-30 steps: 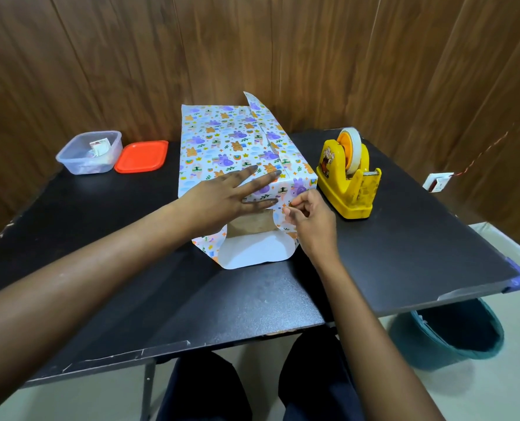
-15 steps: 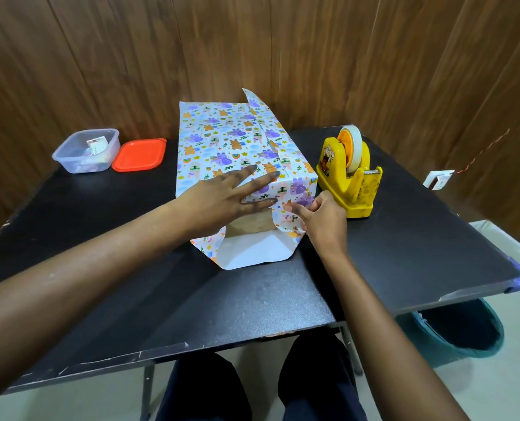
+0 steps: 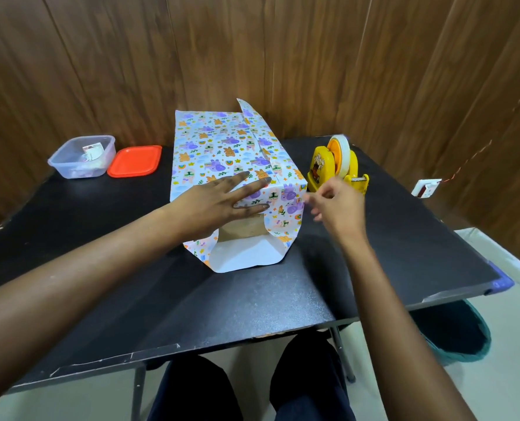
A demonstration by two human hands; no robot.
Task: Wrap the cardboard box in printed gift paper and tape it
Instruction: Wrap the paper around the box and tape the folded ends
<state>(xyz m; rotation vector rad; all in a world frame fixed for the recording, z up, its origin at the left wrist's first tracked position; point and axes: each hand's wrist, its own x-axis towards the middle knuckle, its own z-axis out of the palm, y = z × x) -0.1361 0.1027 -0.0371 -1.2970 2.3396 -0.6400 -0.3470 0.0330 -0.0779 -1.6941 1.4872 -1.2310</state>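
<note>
The cardboard box (image 3: 244, 230) stands mid-table, covered on top and sides by printed gift paper (image 3: 222, 141) with purple and orange animals. Its near end is uncovered, showing brown cardboard between two side flaps, and a white flap of paper lies flat in front. My left hand (image 3: 219, 202) presses flat on the top near edge, fingers straight. My right hand (image 3: 340, 208) is blurred in the air just right of the box, off the paper, fingers loosely curled with nothing seen in them. The yellow tape dispenser (image 3: 325, 165) stands right behind that hand.
A clear plastic container (image 3: 82, 156) and its orange lid (image 3: 134, 161) sit at the back left of the black table (image 3: 252, 299). A teal bin (image 3: 453, 329) stands on the floor at the right. Wood-panelled walls close the back and right.
My right hand has let go of the paper's right flap and moved right and up toward the tape dispenser. My left hand stays pressed on the box top.
</note>
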